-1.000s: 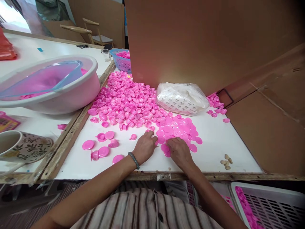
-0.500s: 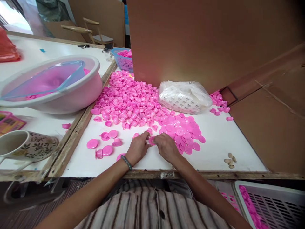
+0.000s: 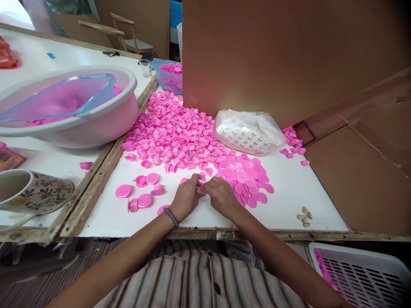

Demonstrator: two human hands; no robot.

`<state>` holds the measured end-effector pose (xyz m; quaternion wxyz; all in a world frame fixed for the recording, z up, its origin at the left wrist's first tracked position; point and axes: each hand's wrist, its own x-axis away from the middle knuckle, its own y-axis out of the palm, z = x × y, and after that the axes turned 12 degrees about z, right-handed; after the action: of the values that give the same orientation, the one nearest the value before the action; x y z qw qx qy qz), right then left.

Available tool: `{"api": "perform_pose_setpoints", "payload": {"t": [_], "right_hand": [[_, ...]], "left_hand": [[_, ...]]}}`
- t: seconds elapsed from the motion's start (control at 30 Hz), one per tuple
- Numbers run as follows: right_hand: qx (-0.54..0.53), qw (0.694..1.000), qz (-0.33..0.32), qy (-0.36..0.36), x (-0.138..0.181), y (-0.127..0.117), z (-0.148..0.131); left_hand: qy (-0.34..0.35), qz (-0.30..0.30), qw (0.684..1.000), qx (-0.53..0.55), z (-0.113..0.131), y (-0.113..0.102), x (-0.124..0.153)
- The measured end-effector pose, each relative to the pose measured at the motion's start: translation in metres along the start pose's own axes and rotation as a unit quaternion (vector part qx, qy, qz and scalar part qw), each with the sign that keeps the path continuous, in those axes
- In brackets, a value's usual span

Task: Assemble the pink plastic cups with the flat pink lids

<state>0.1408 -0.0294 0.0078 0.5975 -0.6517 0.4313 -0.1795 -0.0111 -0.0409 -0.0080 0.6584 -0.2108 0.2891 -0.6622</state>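
My left hand (image 3: 185,197), with a beaded bracelet at the wrist, and my right hand (image 3: 222,195) meet over the front of the white table. Both are closed, fingers pinched around a small pink toy cup (image 3: 202,187), mostly hidden by them. Behind my hands spreads a heap of pink toy cups (image 3: 176,132). Flat pink toy saucers (image 3: 247,179) lie in a loose pile just right of my right hand. To the left, several cups and saucers are set apart, among them a saucer (image 3: 123,191) and a cup on its side (image 3: 132,205).
A clear plastic bag of printed white packets (image 3: 248,132) stands against a cardboard wall (image 3: 272,55). At left are a large basin (image 3: 125,111) and a flowered mug (image 3: 53,194). A blue basket (image 3: 168,81) stands behind; nutshell-like bits (image 3: 304,217) lie right. A white crate (image 3: 353,252) sits below.
My view has shifted slightly. The fingers of my right hand have curled further over the pink piece, and both hands stay together in the same place.
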Motion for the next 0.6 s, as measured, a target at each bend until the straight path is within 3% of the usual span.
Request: {"api": "perform_pose_setpoints", "payload": {"t": [0.07, 0.17, 0.23, 0.27, 0.33, 0.43, 0.6], "right_hand": [[-0.114, 0.986, 0.033, 0.116, 0.003, 0.001, 0.003], [-0.32, 0.9, 0.049, 0.292, 0.01, 0.006, 0.002], [-0.394, 0.851, 0.042, 0.344, 0.016, 0.01, -0.001], [-0.402, 0.845, 0.044, 0.349, 0.019, 0.01, -0.003], [-0.375, 0.868, 0.055, 0.32, 0.024, 0.009, -0.006], [-0.31, 0.924, 0.052, 0.22, 0.028, 0.001, -0.005], [-0.209, 0.972, 0.03, 0.098, 0.03, -0.007, 0.001]], "left_hand": [[-0.002, -0.002, 1.0, 0.018, -0.001, -0.006, 0.0], [-0.019, -0.03, 0.998, 0.06, -0.002, -0.016, 0.001], [-0.046, -0.054, 0.994, 0.082, -0.002, -0.02, 0.002], [-0.064, -0.062, 0.992, 0.089, -0.002, -0.021, 0.002], [-0.1, -0.078, 0.986, 0.104, -0.001, -0.021, 0.0], [-0.138, -0.107, 0.976, 0.127, -0.001, -0.019, -0.003], [-0.183, -0.107, 0.966, 0.15, -0.002, -0.014, -0.008]]}}
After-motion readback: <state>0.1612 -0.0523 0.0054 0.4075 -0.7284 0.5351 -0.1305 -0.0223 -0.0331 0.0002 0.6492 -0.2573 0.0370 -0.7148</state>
